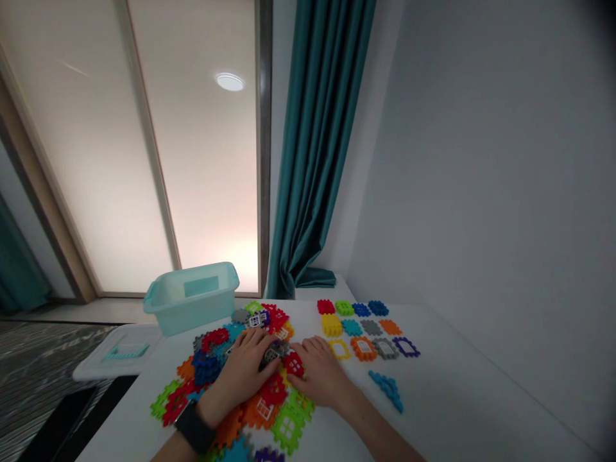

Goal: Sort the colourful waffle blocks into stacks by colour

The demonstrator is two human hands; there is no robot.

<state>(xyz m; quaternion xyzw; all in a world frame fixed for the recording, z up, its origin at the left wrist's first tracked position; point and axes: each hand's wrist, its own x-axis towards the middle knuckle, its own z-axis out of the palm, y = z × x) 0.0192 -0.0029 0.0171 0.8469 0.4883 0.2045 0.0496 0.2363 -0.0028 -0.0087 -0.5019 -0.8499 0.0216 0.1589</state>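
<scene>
My left hand (253, 364), with a dark watch on its wrist, lies over a pile of colourful interlocking plastic tiles. Its thumb and fingers close around a grey tile (273, 353) with a window pattern. Beside it, my right hand (323, 372) is at the pile's right edge, thumb and index finger at opposite edges of a red window tile (294, 364). Below the hands lie an orange window tile (262, 412) and a green window tile (287, 428). Dark blue tiles (206, 369) sit left of my left hand, which hides part of the pile.
Sorted stacks stand in rows at the right, including yellow tiles (332, 325) and a grey frame tile (385, 348). Nearer lies a slanted row of blue pieces (387, 390). A teal bin (197, 314) stands at the back left, beside a translucent lid (115, 369). A wall (505, 224) borders the right.
</scene>
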